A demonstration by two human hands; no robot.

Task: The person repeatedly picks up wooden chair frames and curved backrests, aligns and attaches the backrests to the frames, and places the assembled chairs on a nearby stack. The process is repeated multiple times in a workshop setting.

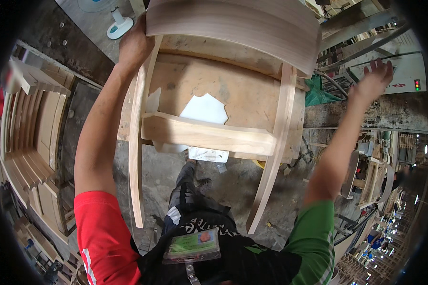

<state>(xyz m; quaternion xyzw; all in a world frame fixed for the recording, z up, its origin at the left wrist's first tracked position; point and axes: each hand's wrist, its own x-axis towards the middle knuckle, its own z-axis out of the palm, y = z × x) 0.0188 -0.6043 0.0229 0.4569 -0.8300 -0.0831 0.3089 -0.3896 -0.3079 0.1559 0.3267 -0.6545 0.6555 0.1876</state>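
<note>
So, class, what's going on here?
A person's left hand grips the upper left of a wooden frame with a wide curved panel across its top, over a brown work surface. The empty right hand is out to the side, fingers spread, before a white control box.

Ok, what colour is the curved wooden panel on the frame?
The curved wooden panel is greyish brown with fine grain; best seen in the head view.
</note>
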